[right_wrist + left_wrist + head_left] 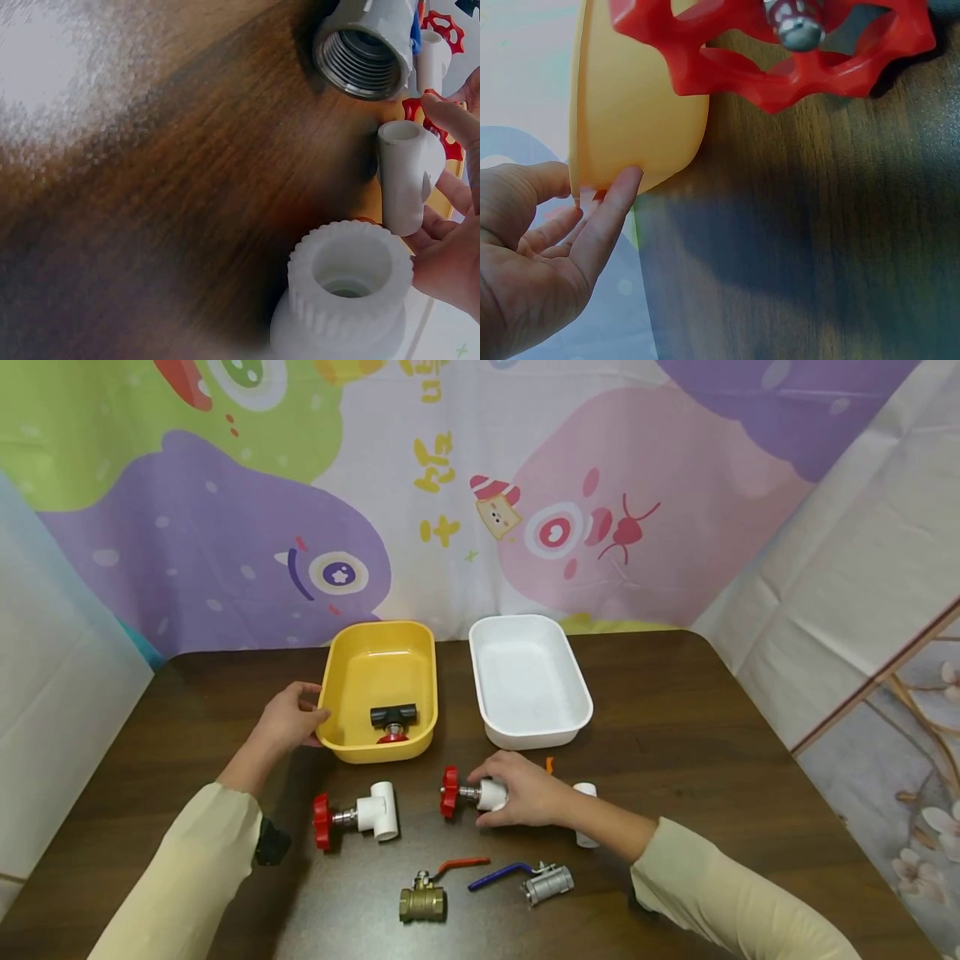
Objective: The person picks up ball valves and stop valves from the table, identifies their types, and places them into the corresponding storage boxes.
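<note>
My left hand [288,718] holds the left rim of a yellow tray [375,672], its fingers on both sides of the edge. In that tray lies a black tee valve [392,716] with a red handwheel. My right hand [521,789] has its thumb and fingers around the white body of a valve [491,795] with a red handwheel, low over the table in front of the trays. A second white tee valve [378,812] lies left of it; its red handwheel [810,75] looms large in the left wrist view.
A white tray [531,677] stands right of the yellow one. Nearer me lie a brass ball valve [422,903] with a red lever and a silver ball valve [549,885] with a blue lever. A white fitting [349,300] sits beneath my right forearm. A printed curtain hangs behind the table.
</note>
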`<state>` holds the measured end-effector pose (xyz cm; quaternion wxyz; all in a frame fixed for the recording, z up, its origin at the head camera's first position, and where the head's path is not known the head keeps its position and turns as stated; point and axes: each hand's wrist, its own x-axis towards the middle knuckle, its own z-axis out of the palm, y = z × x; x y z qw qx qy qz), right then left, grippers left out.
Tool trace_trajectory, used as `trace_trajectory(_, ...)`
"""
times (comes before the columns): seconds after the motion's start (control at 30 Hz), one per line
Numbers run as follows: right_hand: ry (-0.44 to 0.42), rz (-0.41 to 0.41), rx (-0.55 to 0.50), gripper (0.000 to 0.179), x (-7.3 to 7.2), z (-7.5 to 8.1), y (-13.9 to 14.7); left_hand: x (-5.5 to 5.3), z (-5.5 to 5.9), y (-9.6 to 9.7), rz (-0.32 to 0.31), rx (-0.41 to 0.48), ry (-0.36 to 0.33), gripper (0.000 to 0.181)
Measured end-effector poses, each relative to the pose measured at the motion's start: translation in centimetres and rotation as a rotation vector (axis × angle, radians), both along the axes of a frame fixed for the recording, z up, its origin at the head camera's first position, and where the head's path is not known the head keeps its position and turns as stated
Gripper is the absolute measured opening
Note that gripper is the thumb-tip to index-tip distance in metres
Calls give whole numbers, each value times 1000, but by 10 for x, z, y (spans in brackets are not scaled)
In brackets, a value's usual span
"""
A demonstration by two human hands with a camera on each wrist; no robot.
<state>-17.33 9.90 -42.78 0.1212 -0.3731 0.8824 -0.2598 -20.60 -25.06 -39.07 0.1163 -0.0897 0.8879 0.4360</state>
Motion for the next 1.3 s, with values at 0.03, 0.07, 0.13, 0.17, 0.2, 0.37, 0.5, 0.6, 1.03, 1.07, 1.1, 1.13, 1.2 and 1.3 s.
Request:
trace_trajectory(0.03,8,4,4,51,0,-1,0,0,0,0,0,0,-2,55)
trace_trajectory(0.07,16,8,8,51,0,-1,-1,0,0,0,0,0,-4,55)
trace_trajectory(0.13,22,8,18,51,0,-2,-1,0,0,-1,0,-2,-6,55)
trace_trajectory(0.17,21,6,23,51,0,-2,-1,0,0,-1,0,-4,-7,55)
trace_trajectory(0.2,24,7,24,51,-1,-3,-1,0,1,-1,0,-4,-6,55)
trace_trajectory(0.37,24,-1,39,49,0,-3,-2,-1,1,-1,1,-1,-5,55)
trace_trajectory(0.5,37,3,58,50,1,-1,-3,-2,1,-1,0,-1,-7,55)
trace_trajectory(0.6,46,10,82,52,2,1,-3,-2,1,-1,0,1,-7,55)
trace_trajectory(1.03,48,16,147,56,3,1,-3,-2,-1,-1,-2,1,1,55)
trace_trajectory(1.07,49,16,148,56,3,1,-3,-2,-1,-1,-3,2,0,55)
trace_trajectory(1.1,49,18,149,56,3,1,-3,-2,-1,-1,-3,0,-1,55)
trace_trajectory(1.13,56,23,150,56,3,1,-3,-2,-1,-1,-3,-1,-3,55)
trace_trajectory(1.2,68,32,159,57,3,1,-2,-2,0,-1,-2,-4,-6,56)
trace_trajectory(1.3,91,47,171,58,4,1,-2,-2,0,0,-1,-9,-12,56)
